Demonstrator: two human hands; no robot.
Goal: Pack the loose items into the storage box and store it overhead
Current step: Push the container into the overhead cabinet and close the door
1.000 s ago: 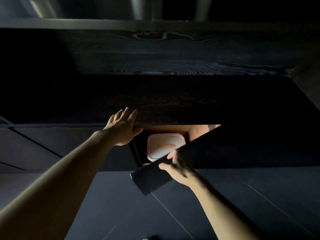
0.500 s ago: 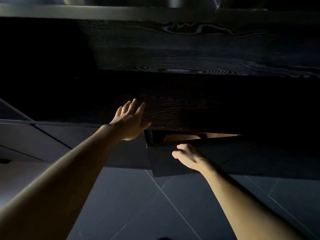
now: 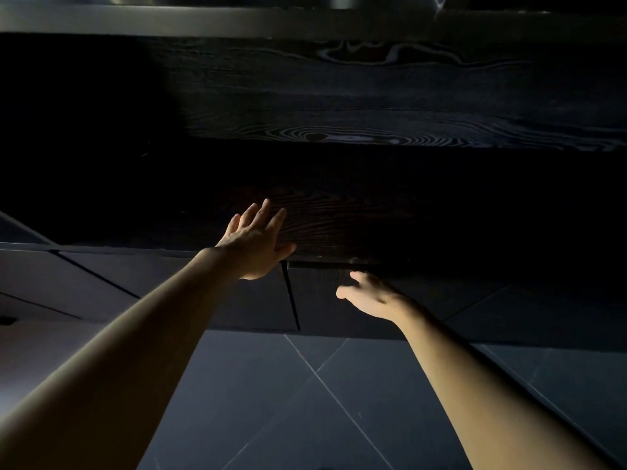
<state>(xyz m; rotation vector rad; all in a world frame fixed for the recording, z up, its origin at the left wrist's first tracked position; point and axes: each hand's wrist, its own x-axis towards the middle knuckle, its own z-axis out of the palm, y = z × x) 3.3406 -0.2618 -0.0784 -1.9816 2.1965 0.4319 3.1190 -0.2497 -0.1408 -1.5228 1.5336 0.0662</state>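
Two hands raised | our left hand (image 3: 254, 242) flat, fingers spread, on the dark wood-grain panel (image 3: 339, 225) | our right hand (image 3: 369, 295) loose-fingered, gripping nothing, against the overhead cabinet door (image 3: 315, 307) | storage box hidden from our view

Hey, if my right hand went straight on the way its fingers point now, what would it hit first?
Probably the dark cabinet door, near its upper edge: the right hand points up at it from close by. Depth is unclear, so the fingers may already touch it.
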